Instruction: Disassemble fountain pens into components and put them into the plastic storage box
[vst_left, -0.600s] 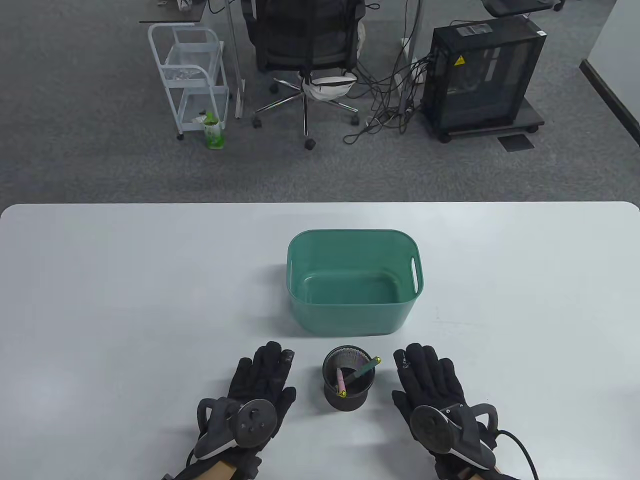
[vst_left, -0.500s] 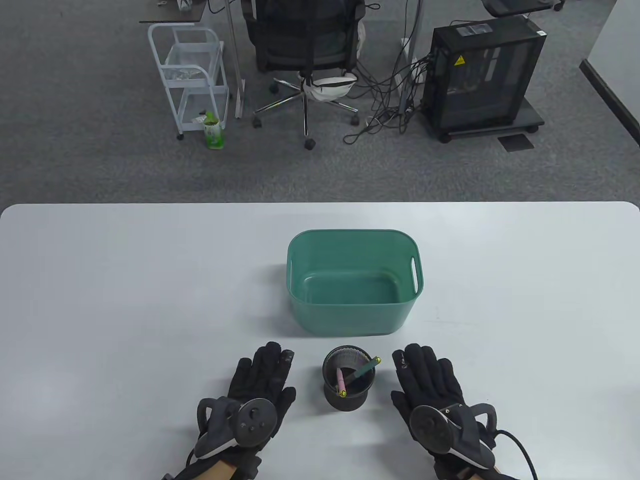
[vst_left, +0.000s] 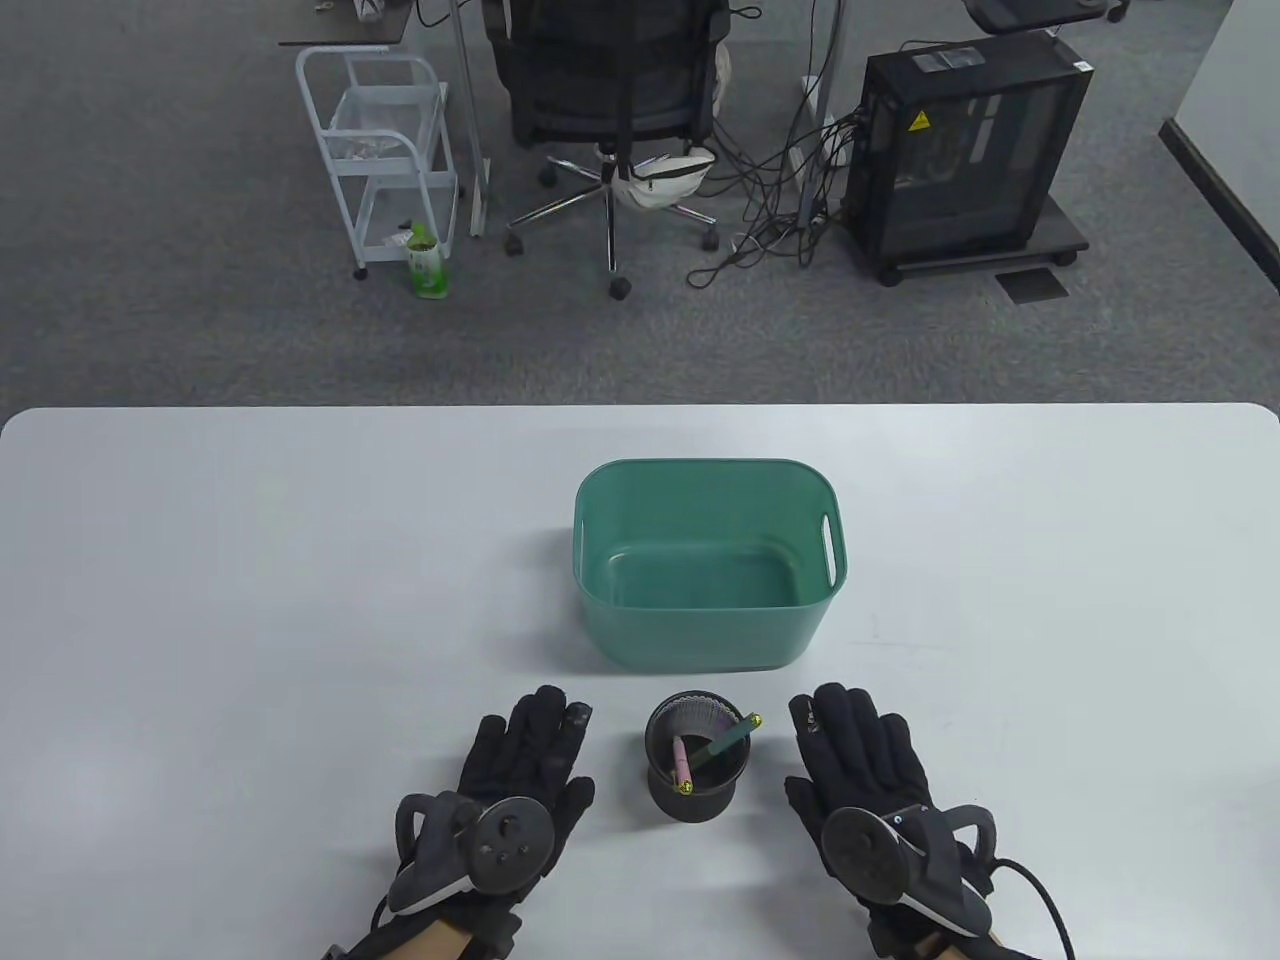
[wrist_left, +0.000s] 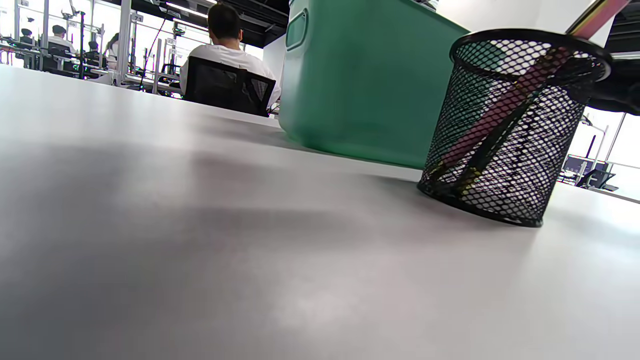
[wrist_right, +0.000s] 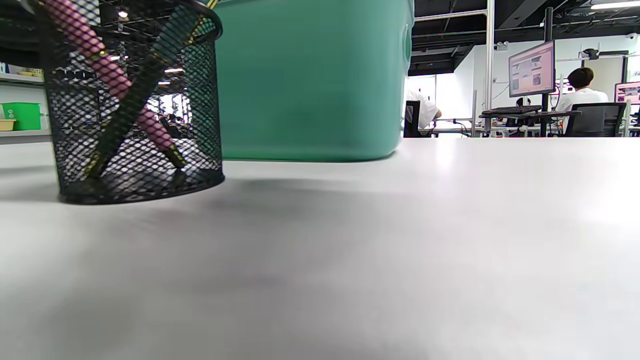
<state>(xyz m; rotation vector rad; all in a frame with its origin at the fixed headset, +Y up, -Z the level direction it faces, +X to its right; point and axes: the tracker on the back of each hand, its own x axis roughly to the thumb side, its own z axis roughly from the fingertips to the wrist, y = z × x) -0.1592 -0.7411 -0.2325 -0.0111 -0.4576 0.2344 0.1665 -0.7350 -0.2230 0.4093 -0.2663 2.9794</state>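
Black mesh cup (vst_left: 697, 760) stands on the white bench (vst_left: 250, 600), holding a pink pen (vst_left: 682, 765) and a green pen (vst_left: 730, 739), both leaning. Green plastic box (vst_left: 705, 560) sits just behind it. Left hand (vst_left: 520, 765) and right hand (vst_left: 862, 760) lie flat, fingers relaxed, flanking the cup, holding nothing.

even overhead light, bright; soft shadows on desk (vst_left: 250, 560). table view sharp. wrist views: near desk surface blurred, background windows blown out at 10 o'clock, mild edge distortion.
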